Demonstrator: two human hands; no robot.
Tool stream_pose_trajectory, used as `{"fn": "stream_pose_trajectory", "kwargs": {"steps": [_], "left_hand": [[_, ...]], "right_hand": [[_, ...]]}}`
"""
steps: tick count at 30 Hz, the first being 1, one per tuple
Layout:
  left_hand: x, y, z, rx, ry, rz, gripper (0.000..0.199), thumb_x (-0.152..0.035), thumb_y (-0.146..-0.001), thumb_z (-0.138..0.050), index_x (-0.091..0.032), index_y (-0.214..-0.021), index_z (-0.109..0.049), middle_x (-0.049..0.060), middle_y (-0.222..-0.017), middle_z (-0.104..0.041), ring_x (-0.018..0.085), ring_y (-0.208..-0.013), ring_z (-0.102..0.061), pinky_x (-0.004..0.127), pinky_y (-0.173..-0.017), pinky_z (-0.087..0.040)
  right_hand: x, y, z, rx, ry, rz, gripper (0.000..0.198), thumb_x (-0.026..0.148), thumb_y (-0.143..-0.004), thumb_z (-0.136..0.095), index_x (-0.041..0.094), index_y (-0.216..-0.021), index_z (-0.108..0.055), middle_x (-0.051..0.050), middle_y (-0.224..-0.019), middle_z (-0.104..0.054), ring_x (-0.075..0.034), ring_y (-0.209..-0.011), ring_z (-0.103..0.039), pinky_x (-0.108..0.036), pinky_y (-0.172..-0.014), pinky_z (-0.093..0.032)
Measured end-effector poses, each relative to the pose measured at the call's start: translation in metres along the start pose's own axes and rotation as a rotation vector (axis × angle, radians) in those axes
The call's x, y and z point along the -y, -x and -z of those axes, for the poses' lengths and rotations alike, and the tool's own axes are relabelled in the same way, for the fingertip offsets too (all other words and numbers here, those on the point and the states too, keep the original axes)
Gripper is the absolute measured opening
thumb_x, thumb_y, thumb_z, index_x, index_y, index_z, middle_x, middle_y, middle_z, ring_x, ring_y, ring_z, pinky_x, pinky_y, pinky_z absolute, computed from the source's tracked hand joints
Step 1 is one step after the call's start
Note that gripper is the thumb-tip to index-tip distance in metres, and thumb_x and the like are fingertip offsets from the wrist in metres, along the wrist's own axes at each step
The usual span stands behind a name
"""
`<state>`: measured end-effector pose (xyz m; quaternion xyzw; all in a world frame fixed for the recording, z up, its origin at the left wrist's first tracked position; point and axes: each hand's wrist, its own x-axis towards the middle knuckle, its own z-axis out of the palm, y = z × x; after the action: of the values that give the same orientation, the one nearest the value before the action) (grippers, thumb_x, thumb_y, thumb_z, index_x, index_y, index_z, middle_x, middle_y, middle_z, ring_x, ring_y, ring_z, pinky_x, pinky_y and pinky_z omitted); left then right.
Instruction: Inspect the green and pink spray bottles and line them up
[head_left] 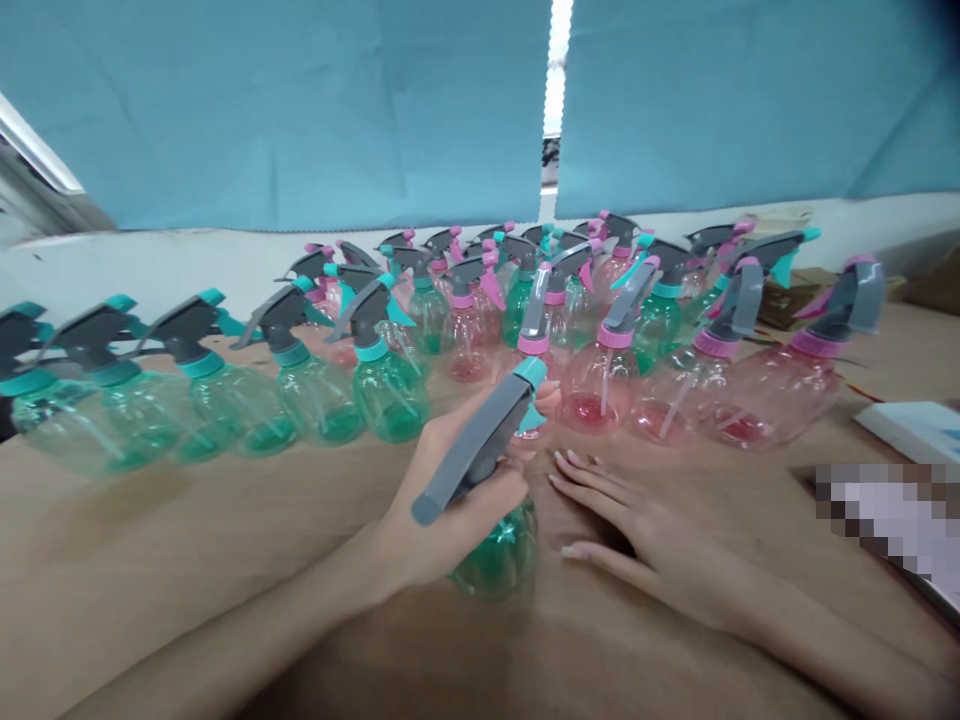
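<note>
My left hand is wrapped round the neck of a green spray bottle in the middle front. Its grey spray head slants up and away to the right, with a teal nozzle and teal trigger; the hand hides the collar. On the wooden table just to the right, my right hand lies palm down with its fingers stretched out, holding nothing. Beyond it stand pink spray bottles with grey heads and pink collars. A row of green spray bottles with teal collars stands behind and left of my left hand.
More pink and green spray bottles crowd the back of the wooden table. At the right lie a white box and a flat pixelated object. A brown carton sits behind the pink bottles. Blue cloth hangs across the back.
</note>
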<state>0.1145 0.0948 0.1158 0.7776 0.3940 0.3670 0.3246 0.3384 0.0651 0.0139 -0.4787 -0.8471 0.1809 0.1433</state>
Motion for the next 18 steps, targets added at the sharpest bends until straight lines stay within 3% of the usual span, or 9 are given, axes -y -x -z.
{"fn": "stream_pose_trajectory", "kwargs": {"steps": [6,11,18], "left_hand": [[-0.0045,-0.0022,0.0023,0.065,0.103,0.042,0.018,-0.010,-0.068,-0.050,-0.022,-0.081,-0.051,-0.008,-0.060,-0.033,0.009,-0.051,-0.030,0.023,-0.046,-0.028],[-0.0094,-0.0025,0.0044,0.076,0.151,0.055,0.015,-0.009,-0.066,-0.050,-0.022,-0.071,-0.044,-0.008,-0.059,-0.030,0.008,-0.050,-0.028,0.023,-0.046,-0.025],[-0.0096,-0.0020,0.0043,0.117,0.213,0.047,0.036,-0.003,-0.068,-0.047,-0.022,-0.098,-0.055,-0.008,-0.063,-0.030,0.008,-0.052,-0.026,0.023,-0.047,-0.024]], "right_hand": [[-0.0002,-0.0005,-0.0011,-0.008,-0.008,-0.003,0.065,0.055,-0.092,-0.046,0.026,-0.148,-0.030,-0.002,-0.154,-0.029,-0.025,-0.141,-0.026,-0.049,-0.114,-0.027],[0.0004,0.0001,-0.0003,-0.009,-0.009,-0.013,0.065,0.055,-0.091,-0.048,0.027,-0.147,-0.030,-0.003,-0.153,-0.032,-0.026,-0.141,-0.027,-0.050,-0.114,-0.027],[0.0010,-0.0004,0.0012,0.027,0.042,-0.024,0.067,0.059,-0.092,-0.042,0.023,-0.148,-0.030,-0.002,-0.154,-0.028,-0.023,-0.142,-0.025,-0.049,-0.114,-0.025]]}}
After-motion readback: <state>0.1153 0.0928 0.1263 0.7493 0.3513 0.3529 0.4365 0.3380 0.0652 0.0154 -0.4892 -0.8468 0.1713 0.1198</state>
